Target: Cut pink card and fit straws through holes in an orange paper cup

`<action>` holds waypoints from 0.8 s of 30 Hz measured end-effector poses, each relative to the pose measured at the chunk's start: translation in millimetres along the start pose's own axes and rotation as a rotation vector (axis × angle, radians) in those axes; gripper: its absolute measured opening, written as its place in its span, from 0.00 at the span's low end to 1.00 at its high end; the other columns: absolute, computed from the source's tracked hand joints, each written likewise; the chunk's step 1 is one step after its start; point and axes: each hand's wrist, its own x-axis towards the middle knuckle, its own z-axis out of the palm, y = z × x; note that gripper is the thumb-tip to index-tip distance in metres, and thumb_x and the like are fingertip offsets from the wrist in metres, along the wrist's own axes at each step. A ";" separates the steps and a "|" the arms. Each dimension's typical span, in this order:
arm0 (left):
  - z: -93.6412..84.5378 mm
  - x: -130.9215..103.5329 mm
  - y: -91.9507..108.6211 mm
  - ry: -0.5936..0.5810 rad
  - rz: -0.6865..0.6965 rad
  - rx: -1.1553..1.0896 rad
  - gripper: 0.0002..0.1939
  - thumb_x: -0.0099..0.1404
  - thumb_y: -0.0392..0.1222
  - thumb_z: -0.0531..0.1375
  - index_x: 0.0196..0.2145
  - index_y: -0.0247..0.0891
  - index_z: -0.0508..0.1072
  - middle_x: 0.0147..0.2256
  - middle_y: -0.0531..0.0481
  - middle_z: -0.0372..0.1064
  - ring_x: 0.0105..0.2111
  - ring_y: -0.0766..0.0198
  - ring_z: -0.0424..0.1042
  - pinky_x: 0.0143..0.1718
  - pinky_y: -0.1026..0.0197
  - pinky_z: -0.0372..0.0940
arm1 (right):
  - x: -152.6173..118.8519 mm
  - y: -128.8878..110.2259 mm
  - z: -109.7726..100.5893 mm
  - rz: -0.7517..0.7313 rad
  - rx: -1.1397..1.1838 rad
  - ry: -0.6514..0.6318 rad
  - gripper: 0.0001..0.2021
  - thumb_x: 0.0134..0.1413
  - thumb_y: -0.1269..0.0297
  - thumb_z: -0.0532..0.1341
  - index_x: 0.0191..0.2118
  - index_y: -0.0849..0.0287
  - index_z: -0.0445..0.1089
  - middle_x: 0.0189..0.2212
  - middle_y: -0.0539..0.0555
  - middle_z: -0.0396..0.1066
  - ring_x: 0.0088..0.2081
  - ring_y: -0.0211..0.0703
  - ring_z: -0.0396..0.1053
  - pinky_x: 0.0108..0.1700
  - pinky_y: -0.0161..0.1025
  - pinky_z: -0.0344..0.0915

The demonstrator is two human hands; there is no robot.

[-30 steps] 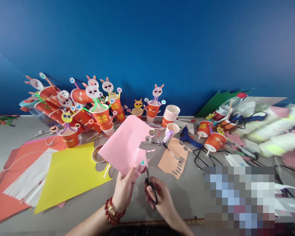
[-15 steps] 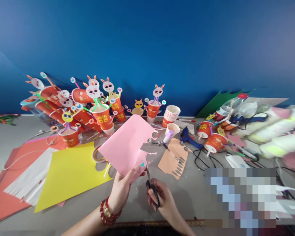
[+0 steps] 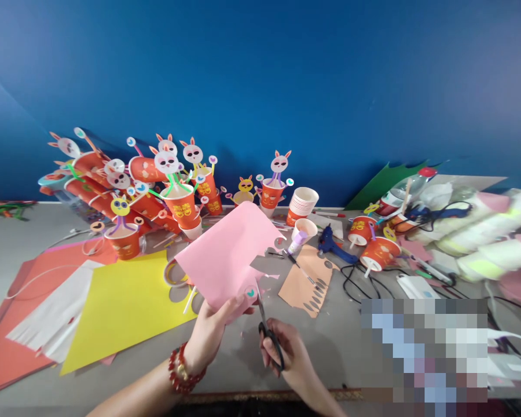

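Observation:
My left hand [image 3: 215,333] pinches the lower edge of a pink sheet of paper [image 3: 228,255], with the thumb on top. A small round piece with a teal heart-like mark [image 3: 250,293] lies against the paper near that thumb. The sheet's right side is cut ragged, with rounded notches and a loose strip. In my right hand [image 3: 284,350] are black-handled scissors [image 3: 271,341], fingers through the loops. Their blades point up and meet the paper just right of the round piece. How far the blades are apart I cannot tell.
Orange cups with rabbit figures [image 3: 182,202] crowd the back left. Yellow paper [image 3: 117,313] lies left, peach paper [image 3: 301,289] right of centre. A blue glue gun [image 3: 334,246], stacked cups [image 3: 303,202], black cables [image 3: 351,284] and white rolls [image 3: 495,231] stand or lie beyond. A blurred patch hides the lower right.
My left hand and wrist have shifted slightly left and turned, and the pink paper has tilted a little with them. The right hand with the scissors stays nearly in place.

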 end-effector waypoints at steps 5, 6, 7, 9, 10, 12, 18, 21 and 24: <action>-0.8 -0.2 2.4 -0.010 -0.004 0.030 0.17 0.62 0.45 0.65 0.44 0.29 0.79 0.44 0.33 0.78 0.43 0.45 0.77 0.42 0.50 0.74 | -0.3 -3.0 -1.4 -0.003 -0.029 -0.006 0.31 0.47 0.30 0.60 0.24 0.58 0.61 0.14 0.46 0.61 0.13 0.28 0.52 0.13 0.28 0.49; -1.2 0.0 2.7 -0.011 -0.003 0.029 0.17 0.62 0.45 0.65 0.44 0.29 0.79 0.43 0.34 0.78 0.43 0.45 0.77 0.43 0.50 0.74 | -0.3 -4.0 -1.7 -0.001 -0.035 -0.009 0.31 0.47 0.30 0.60 0.24 0.58 0.60 0.14 0.46 0.60 0.13 0.29 0.52 0.13 0.28 0.49; -1.7 0.3 3.0 -0.013 -0.004 0.030 0.17 0.62 0.45 0.65 0.45 0.29 0.79 0.43 0.34 0.78 0.43 0.45 0.77 0.43 0.49 0.74 | -0.4 -5.2 -2.1 0.003 -0.039 -0.011 0.31 0.46 0.29 0.60 0.24 0.57 0.60 0.14 0.45 0.60 0.13 0.29 0.52 0.13 0.28 0.49; -2.7 0.9 3.7 -0.015 -0.009 0.034 0.17 0.62 0.45 0.65 0.45 0.30 0.79 0.43 0.34 0.78 0.43 0.44 0.77 0.43 0.49 0.73 | -0.5 -8.1 -2.6 0.019 -0.045 -0.019 0.31 0.45 0.28 0.59 0.23 0.57 0.60 0.14 0.45 0.60 0.13 0.29 0.52 0.13 0.28 0.49; -3.1 1.0 4.2 -0.013 -0.015 0.038 0.17 0.62 0.45 0.65 0.44 0.30 0.79 0.43 0.34 0.79 0.44 0.44 0.77 0.43 0.50 0.73 | -0.7 -9.7 -2.8 0.027 -0.046 -0.021 0.32 0.44 0.28 0.60 0.23 0.57 0.60 0.14 0.45 0.60 0.13 0.29 0.52 0.13 0.28 0.49; -3.7 1.1 5.6 -0.004 -0.025 0.044 0.17 0.61 0.46 0.66 0.43 0.30 0.80 0.43 0.34 0.79 0.44 0.44 0.77 0.43 0.50 0.74 | -1.2 -12.7 -3.4 0.039 -0.046 -0.018 0.32 0.43 0.27 0.60 0.23 0.57 0.59 0.14 0.45 0.60 0.13 0.29 0.52 0.13 0.28 0.49; -3.6 -0.1 13.1 -0.007 -0.067 0.090 0.17 0.59 0.47 0.67 0.40 0.29 0.81 0.39 0.36 0.80 0.39 0.48 0.78 0.41 0.53 0.73 | -2.8 -14.3 -8.6 0.064 -0.081 -0.016 0.34 0.40 0.26 0.60 0.22 0.57 0.59 0.14 0.46 0.60 0.14 0.30 0.54 0.13 0.27 0.50; -3.5 0.2 16.9 -0.055 -0.068 0.101 0.17 0.60 0.47 0.67 0.40 0.30 0.81 0.38 0.37 0.80 0.37 0.52 0.78 0.41 0.55 0.72 | -3.2 -14.8 -12.0 0.046 -0.115 -0.022 0.33 0.41 0.26 0.59 0.23 0.57 0.60 0.14 0.46 0.61 0.15 0.31 0.56 0.13 0.28 0.50; -3.9 0.5 19.5 -0.100 -0.038 0.108 0.15 0.62 0.45 0.65 0.41 0.31 0.80 0.38 0.39 0.79 0.37 0.54 0.77 0.41 0.56 0.71 | -3.9 -19.2 -14.2 0.027 -0.132 -0.042 0.32 0.43 0.28 0.60 0.22 0.57 0.60 0.14 0.47 0.61 0.14 0.31 0.55 0.14 0.28 0.50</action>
